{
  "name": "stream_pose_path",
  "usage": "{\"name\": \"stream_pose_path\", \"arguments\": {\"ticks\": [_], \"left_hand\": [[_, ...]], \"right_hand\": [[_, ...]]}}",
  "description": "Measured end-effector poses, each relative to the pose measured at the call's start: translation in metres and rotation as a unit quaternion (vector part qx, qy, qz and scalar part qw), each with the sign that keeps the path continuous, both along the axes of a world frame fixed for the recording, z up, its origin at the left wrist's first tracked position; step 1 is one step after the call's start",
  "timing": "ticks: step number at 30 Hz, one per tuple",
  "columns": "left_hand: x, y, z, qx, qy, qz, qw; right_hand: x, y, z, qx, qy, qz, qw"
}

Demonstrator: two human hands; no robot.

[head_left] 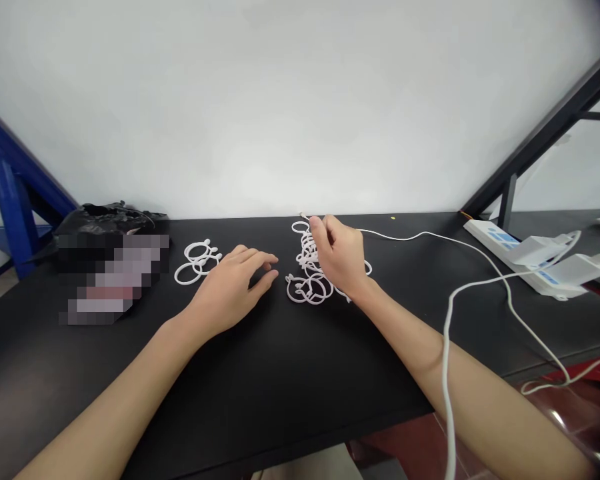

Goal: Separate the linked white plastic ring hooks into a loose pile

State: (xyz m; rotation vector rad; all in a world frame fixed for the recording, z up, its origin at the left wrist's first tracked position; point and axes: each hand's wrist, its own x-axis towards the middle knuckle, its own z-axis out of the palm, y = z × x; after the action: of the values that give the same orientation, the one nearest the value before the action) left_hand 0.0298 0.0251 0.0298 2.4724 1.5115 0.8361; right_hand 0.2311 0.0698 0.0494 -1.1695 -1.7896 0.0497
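Head: right hand (pixel 341 257) over white rings (pixel 309 248); left hand (pixel 234 285) nearby

Bare forearms (pixel 135 380) angled inward, left hand (pixel 236 283) loosely extended, right hand (pixel 341 259) curled

Left hand (pixel 235 287) and right hand (pixel 343 260) both bare, slender fingers (pixel 257 259), narrow wrists, left forearm (pixel 130 393) and right forearm (pixel 410 340) uncovered and widening toward the elbows, smooth and plain, pale beige cloth (pixel 307 467) below, apparently trousers

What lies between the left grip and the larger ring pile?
Head view: only bare black tabletop lies between the left grip and the ring pile.
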Motion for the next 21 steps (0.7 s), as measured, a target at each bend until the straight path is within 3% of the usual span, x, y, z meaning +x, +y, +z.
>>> {"name": "stream_pose_path", "arguments": {"ticks": [5,10,14,21], "left_hand": [[0.004,-0.005,0.003,0.067,-0.018,-0.022,0.997],[0.012,-0.010,0.005,0.183,0.006,-0.075,0.980],[0.015,-0.010,0.002,0.244,0.035,-0.088,0.965],[0.019,-0.006,-0.008,0.219,0.013,-0.079,0.972]], "right_hand": [[-0.013,-0.012,-0.002,-0.017,0.016,0.061,0.998],[-0.019,-0.013,-0.005,-0.065,0.040,0.055,0.996],[-0.018,-0.011,-0.009,-0.061,0.017,0.036,0.997],[-0.017,-0.007,-0.011,-0.098,0.048,0.039,0.993]]}}
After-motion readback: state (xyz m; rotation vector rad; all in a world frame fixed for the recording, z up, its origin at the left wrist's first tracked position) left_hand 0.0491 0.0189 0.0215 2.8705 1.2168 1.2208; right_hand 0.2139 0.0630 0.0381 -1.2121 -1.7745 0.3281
